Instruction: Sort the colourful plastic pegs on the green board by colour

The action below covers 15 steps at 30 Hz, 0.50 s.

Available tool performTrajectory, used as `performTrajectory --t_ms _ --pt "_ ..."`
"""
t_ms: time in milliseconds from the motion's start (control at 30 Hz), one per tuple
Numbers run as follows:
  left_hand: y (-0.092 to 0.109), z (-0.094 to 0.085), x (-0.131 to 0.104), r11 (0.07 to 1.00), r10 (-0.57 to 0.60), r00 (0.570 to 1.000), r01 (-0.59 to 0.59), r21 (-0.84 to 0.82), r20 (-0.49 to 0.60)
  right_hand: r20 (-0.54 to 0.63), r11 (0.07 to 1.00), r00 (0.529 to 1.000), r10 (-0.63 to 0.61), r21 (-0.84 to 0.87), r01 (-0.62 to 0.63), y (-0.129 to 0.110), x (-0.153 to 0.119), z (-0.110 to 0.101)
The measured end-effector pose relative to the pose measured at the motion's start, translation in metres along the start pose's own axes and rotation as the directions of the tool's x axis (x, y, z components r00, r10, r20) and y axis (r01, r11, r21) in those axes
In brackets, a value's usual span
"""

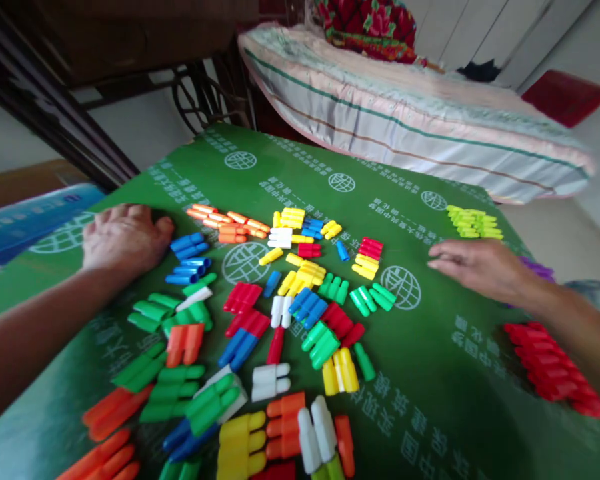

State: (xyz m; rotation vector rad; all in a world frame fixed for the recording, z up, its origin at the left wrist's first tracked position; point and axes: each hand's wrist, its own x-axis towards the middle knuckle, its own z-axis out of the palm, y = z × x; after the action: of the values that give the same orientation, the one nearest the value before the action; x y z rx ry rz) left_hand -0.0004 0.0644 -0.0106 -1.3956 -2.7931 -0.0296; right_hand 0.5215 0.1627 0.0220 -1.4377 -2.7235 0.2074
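Palm down on the green table, my left hand (127, 241) rests with its thumb apart and no piece visible in it. Just right of its thumb lie blue plastic bullet-shaped building pieces (189, 247). My right hand (480, 263) is over the right side of the table, fingers stretched leftward, with nothing visible between them. Beyond it sits a group of yellow-green pieces (475, 222). Purple pieces (537, 269) are partly hidden behind my right wrist, and red pieces (550, 367) lie nearer, below the forearm. Between my hands, mixed pieces spread out, including yellow ones (305, 275).
The green tabletop (430, 400) carries white printed globes and lettering. Orange pieces (227, 220) lie together toward the back left. A bed (405, 127) with a striped cover stands past the far edge. Dark furniture (105, 47) and a blue box (35, 213) are at left.
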Motion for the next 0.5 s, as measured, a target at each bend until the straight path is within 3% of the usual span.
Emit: performTrajectory --t_ms 67,133,233,367,500 --pt "0.002 -0.002 -0.004 1.000 0.003 1.000 -0.003 0.008 0.011 0.075 0.952 0.959 -0.275 0.159 0.260 -0.060 -0.021 0.004" --pt "0.005 -0.003 -0.006 1.000 0.010 1.000 -0.010 0.000 0.006 0.111 0.865 0.875 -0.470 0.256 0.432 -0.114 -0.046 0.004" --pt "0.007 -0.003 -0.008 1.000 0.021 1.000 -0.021 0.005 0.011 0.165 0.776 0.777 -0.607 0.334 0.535 -0.169 -0.082 0.009" --pt "0.007 -0.001 -0.009 1.000 0.015 1.000 -0.015 0.007 0.010 -0.005 0.815 0.831 -0.556 0.193 0.547 -0.196 -0.114 0.035" --pt "0.005 -0.001 -0.006 1.000 0.013 1.000 -0.013 -0.018 0.003 -0.196 0.867 0.849 -0.490 -0.004 0.499 -0.208 -0.123 0.066"
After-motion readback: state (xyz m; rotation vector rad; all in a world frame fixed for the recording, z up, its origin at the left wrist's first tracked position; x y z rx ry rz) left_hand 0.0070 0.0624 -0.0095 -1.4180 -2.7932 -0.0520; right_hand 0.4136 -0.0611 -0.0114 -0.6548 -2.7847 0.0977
